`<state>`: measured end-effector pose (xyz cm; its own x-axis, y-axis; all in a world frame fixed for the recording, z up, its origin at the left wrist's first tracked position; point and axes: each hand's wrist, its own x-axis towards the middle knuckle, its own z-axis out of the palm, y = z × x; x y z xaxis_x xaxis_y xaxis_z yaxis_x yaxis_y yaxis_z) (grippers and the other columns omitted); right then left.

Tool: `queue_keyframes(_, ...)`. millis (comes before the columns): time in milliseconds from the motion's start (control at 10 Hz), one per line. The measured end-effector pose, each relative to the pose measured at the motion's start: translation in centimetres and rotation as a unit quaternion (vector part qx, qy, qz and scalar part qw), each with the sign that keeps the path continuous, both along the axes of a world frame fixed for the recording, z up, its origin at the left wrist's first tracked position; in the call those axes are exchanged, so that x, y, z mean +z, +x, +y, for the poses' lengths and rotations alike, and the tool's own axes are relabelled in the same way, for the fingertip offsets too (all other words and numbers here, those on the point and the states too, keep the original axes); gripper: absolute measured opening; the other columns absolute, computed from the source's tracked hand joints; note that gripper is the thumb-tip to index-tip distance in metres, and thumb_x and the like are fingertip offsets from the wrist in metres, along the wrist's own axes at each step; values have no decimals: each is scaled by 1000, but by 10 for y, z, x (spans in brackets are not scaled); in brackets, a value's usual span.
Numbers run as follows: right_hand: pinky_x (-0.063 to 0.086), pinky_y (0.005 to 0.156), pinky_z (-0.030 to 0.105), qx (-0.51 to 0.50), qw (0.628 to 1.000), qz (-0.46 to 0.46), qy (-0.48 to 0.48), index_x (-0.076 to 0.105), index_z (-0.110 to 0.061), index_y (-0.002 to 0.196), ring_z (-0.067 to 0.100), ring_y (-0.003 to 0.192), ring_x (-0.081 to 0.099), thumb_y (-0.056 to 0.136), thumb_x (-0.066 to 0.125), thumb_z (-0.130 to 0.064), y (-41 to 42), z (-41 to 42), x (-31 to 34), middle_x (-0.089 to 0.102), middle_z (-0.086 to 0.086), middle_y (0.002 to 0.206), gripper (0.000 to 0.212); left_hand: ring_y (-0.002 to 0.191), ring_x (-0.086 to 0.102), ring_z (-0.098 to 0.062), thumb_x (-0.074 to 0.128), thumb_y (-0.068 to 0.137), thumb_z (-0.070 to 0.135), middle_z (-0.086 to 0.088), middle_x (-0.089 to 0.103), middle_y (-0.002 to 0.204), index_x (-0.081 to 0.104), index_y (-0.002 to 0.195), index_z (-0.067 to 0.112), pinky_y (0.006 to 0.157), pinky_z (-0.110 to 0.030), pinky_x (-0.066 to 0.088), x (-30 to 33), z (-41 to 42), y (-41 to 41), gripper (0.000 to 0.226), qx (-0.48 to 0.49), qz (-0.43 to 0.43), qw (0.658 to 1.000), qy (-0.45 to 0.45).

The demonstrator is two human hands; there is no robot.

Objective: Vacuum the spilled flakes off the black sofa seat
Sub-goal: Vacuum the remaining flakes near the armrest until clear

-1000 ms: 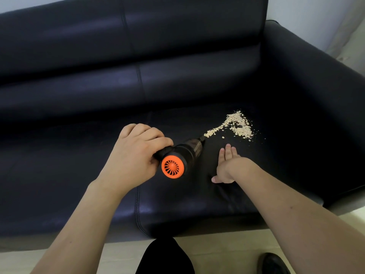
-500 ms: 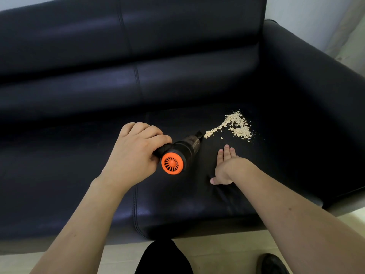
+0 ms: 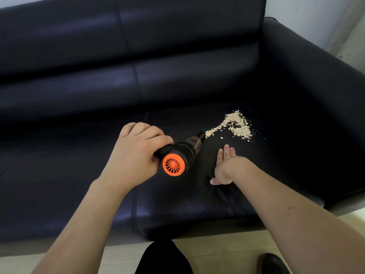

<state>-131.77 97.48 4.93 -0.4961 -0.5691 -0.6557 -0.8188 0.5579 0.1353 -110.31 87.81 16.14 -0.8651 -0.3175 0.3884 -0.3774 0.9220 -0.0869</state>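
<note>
A pile of pale flakes (image 3: 235,125) lies on the right part of the black sofa seat (image 3: 177,200), with a thin trail running toward the left. My left hand (image 3: 136,155) grips the handle of a small black handheld vacuum (image 3: 183,153) with an orange rear vent. Its dark nozzle tip sits just at the left end of the flake trail. My right hand (image 3: 225,165) rests flat on the seat with straight fingers, just in front of the flakes and to the right of the vacuum.
The sofa backrest (image 3: 128,56) rises behind the seat and a black armrest (image 3: 316,86) closes the right side. Light floor (image 3: 227,252) runs along the seat's front edge, with a dark shoe (image 3: 274,264) at the bottom right.
The vacuum nozzle has drawn back slightly left, from inside the trail's end to just at its tip. My right hand stays flat on the seat.
</note>
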Motion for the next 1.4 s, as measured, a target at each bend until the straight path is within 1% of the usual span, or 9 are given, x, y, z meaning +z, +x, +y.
queue_keyframes(100, 4, 123, 46, -1, 1000, 1, 3, -24, -1, 153, 36, 151, -19, 94, 55, -60, 0, -1, 1, -29, 21, 161, 115, 101, 58, -25, 74, 66, 7, 8, 67, 101, 71, 106, 27, 96, -41, 32, 1, 2, 1, 45, 1, -3, 1000, 2)
queue_keyframes(200, 4, 123, 47, -2, 1000, 1, 4, -24, -1, 153, 36, 152, -19, 94, 56, -60, 0, -1, 2, -29, 21, 161, 115, 101, 58, -26, 73, 67, 8, 8, 67, 101, 71, 106, 27, 96, -41, 31, 1, 3, 1, 44, -5, -1, 1000, -2)
queue_keyframes(300, 4, 123, 46, -1, 1000, 0, 2, -23, -1, 153, 35, 152, -19, 94, 56, -60, 1, -1, 2, -29, 20, 161, 115, 100, 57, -25, 56, 75, 18, 8, 67, 100, 71, 106, 27, 95, -40, 31, 2, 5, 0, 36, -12, 7, 1000, 0)
queue_keyframes(400, 5, 123, 46, -1, 1000, -1, 4, -24, -1, 153, 35, 152, -19, 94, 56, -60, 0, -1, 3, -29, 20, 161, 115, 101, 57, -24, 55, 74, 18, 8, 67, 101, 70, 106, 27, 95, -41, 33, 2, 8, -1, 37, -16, 5, 1000, 5)
queue_keyframes(500, 5, 123, 47, -1, 1000, -4, 5, -23, -1, 153, 36, 152, -18, 94, 57, -59, 0, -1, 4, -29, 20, 161, 115, 102, 56, -25, 62, 72, 14, 8, 66, 102, 70, 107, 27, 96, -43, 34, 2, 9, -1, 39, -16, 1, 1000, 12)
queue_keyframes(700, 5, 123, 47, -1, 1000, -5, 2, -23, -1, 153, 36, 152, -18, 94, 58, -58, 1, -1, 5, -29, 20, 161, 115, 102, 56, -24, 50, 75, 22, 9, 66, 101, 70, 107, 28, 96, -41, 33, 2, 13, -6, 38, -15, 3, 1000, 7)
queue_keyframes(1000, 5, 123, 46, -1, 1000, -18, -8, -22, -3, 154, 34, 152, -18, 94, 59, -57, -1, 1, 8, -29, 19, 161, 115, 102, 57, -25, 70, 68, 11, 8, 66, 102, 69, 108, 28, 97, -40, 31, 2, 17, -12, 43, -26, 0, 1000, 4)
queue_keyframes(1200, 3, 123, 44, 5, 1000, -25, -17, -23, -3, 154, 34, 151, -20, 95, 57, -58, 0, 7, 9, -31, 19, 160, 113, 103, 57, -24, 73, 68, 10, 8, 66, 102, 69, 108, 28, 98, -41, 31, 2, 20, -14, 45, -25, -3, 1000, 5)
queue_keyframes(1400, 1, 123, 44, 6, 999, -34, -23, -24, -3, 153, 35, 151, -20, 96, 56, -57, -2, 8, 8, -32, 19, 160, 112, 102, 55, -23, 73, 69, 10, 9, 65, 102, 68, 109, 29, 98, -39, 29, 0, 21, -16, 44, -24, 0, 1000, 3)
